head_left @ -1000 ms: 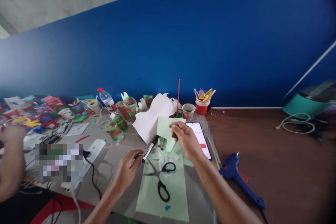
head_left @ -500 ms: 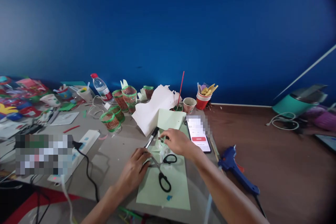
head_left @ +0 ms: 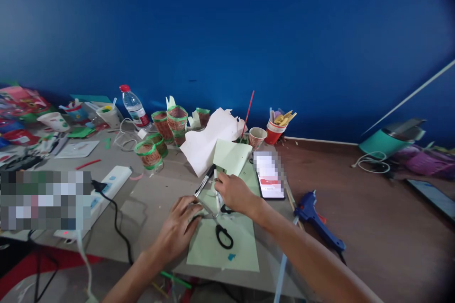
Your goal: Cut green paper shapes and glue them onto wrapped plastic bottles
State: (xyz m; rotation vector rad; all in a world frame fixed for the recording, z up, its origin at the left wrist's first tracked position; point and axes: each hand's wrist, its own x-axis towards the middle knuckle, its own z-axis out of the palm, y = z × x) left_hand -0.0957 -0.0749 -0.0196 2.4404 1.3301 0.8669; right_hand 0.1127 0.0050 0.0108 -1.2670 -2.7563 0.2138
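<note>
My left hand (head_left: 181, 222) is at the left edge of a light green sheet of paper (head_left: 241, 251), fingers bent together beside the scissors' blades; what they hold, if anything, is hidden. Black-handled scissors (head_left: 224, 237) lie spread on the sheet, one handle partly covered. Above them, my right hand (head_left: 234, 192) is closed on a slim white piece (head_left: 217, 199), whose kind I cannot make out. A silver-and-black marker (head_left: 204, 181) lies just left of that hand. Behind is a folded green paper (head_left: 232, 156). A small blue scrap (head_left: 231, 257) lies near the sheet's front.
A phone (head_left: 269, 175) and a blue glue gun (head_left: 318, 220) lie to the right. Torn white paper (head_left: 204, 142), green-rimmed cups (head_left: 148, 154), a water bottle (head_left: 135, 109) and a red cup of sticks (head_left: 275, 131) stand behind. A power strip (head_left: 110, 189) with cords is left.
My right hand has turned and shifted slightly, now covering more of the upper scissor handle, and the slim white piece stands more upright. My left hand stays by the blades. The view has shifted slightly.
</note>
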